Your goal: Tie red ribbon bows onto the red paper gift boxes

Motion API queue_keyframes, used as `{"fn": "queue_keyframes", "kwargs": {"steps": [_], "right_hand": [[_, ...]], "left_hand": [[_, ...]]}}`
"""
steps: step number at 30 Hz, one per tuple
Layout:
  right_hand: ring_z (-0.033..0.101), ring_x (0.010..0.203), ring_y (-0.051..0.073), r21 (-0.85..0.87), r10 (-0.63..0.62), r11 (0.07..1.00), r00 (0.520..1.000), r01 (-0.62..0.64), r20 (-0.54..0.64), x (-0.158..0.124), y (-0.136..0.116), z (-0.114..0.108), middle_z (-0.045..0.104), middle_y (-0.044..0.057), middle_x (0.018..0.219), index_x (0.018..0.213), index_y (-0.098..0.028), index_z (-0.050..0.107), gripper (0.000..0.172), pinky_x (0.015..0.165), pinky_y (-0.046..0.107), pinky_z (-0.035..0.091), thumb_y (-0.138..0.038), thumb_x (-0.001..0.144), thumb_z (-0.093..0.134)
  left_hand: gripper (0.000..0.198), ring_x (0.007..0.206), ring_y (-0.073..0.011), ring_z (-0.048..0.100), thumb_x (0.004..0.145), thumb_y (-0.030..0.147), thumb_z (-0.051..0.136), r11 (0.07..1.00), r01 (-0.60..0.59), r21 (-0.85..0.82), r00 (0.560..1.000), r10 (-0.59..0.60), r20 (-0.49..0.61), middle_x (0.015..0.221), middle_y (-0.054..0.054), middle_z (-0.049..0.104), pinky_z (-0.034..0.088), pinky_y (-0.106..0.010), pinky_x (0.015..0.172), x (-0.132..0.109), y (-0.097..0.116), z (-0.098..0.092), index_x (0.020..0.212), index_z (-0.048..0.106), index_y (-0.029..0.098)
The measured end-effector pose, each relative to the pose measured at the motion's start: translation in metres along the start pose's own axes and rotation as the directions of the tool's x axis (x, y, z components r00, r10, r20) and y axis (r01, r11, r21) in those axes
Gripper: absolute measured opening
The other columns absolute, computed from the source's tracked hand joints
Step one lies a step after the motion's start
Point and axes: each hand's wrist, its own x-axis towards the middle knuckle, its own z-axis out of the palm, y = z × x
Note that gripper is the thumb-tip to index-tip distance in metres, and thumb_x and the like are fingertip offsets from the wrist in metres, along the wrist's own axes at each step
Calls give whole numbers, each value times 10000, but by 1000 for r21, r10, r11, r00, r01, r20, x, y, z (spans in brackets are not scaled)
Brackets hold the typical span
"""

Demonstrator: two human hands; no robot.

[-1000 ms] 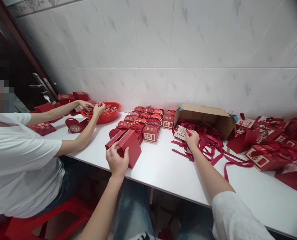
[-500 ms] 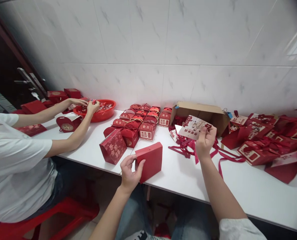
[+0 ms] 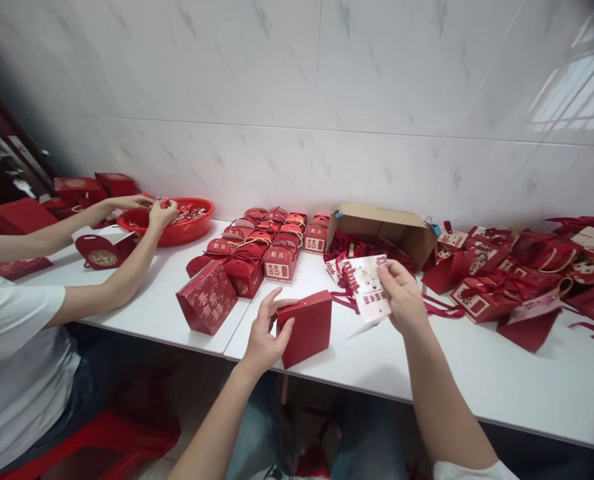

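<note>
Near the table's front edge, my left hand (image 3: 269, 333) grips a plain red gift box (image 3: 307, 330) by its left side, fingers over the top and thumb on the near face. My right hand (image 3: 401, 293) pinches a printed white-and-red card (image 3: 369, 287) by its upper right edge, above the table. The card is tilted and folded or doubled, with a second flap below it. Left of the red box stands a patterned red box (image 3: 207, 298) with lettering. Behind the card, red ribbons (image 3: 344, 298) trail from a cardboard box (image 3: 384, 220).
Several finished red boxes (image 3: 279, 260) stand in rows near the wall. Decorated boxes and ribbons (image 3: 507, 287) pile up at right. A co-worker's hands (image 3: 161, 212) hold a small wrapped item over a red plastic basket (image 3: 191, 230) at left, beside a round-topped box (image 3: 105, 250).
My right hand has drawn the card down and turned it more upright. The left hand keeps the red box. The view has shifted slightly to the right.
</note>
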Motion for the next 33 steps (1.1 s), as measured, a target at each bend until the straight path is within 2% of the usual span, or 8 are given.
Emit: {"fn": "queue_keyframes", "kwargs": {"steps": [4,8,13,18,21,25,28,33], "right_hand": [[623,612,160,-32,37,999,998,-36,44,1,21,27,673,7,732,849,-203,566,309,573,275,510,-456,712,681],[606,626,169,-277,-41,960,998,51,39,12,50,49,660,15,709,855,-189,571,273,595,290,495,-453,789,551],[594,758,205,-448,-120,886,993,117,24,21,79,63,663,48,800,834,-173,615,215,724,341,475,-368,791,536],[574,889,225,-531,-193,833,981,156,-14,19,81,68,615,103,1035,1011,-169,590,264,830,386,445,-288,783,532],[543,957,228,-595,-306,768,952,237,-17,17,76,71,552,110,1110,1053,-184,566,309,862,388,432,-247,750,564],[552,722,173,-539,-302,788,950,298,82,12,71,70,583,24,765,841,-190,571,109,697,312,452,-287,792,560],[517,571,134,-454,-226,839,951,301,213,4,73,61,557,-13,609,664,-193,551,212,552,256,411,-342,814,563],[560,647,153,-382,-226,868,938,317,264,-7,89,45,618,12,687,681,-193,596,178,619,274,434,-330,794,600]], "left_hand": [[481,989,-186,630,840,219,567,998,39,-50,999,-40,-21,1097,-95,640,505,-305,838,-2,-5,7,1279,369,231],[335,1050,-185,593,862,235,536,998,15,-53,998,-18,-63,1110,-92,610,467,-312,912,-4,-6,16,1185,447,213],[373,935,-159,575,913,263,450,1000,-16,-16,997,14,-74,1009,-60,569,465,-299,858,-8,-7,22,1277,379,218],[384,1002,-191,553,954,324,328,997,-75,16,996,76,-56,1087,-91,553,451,-335,882,-7,-7,20,1316,390,212],[347,1068,-225,529,913,327,439,982,-126,139,989,136,-63,1125,-102,541,436,-371,917,-6,-9,22,1237,459,205],[211,954,-216,531,878,292,498,927,-100,362,965,179,-192,961,-71,502,456,-393,871,-4,-11,25,1056,556,196],[135,1041,-244,496,879,292,487,898,-72,433,943,202,-264,1016,-92,481,429,-429,916,-3,-10,24,875,573,187],[123,1025,-198,564,915,252,443,981,-96,169,979,124,-163,1040,-76,590,450,-359,909,-4,-10,25,1005,513,206]]}}
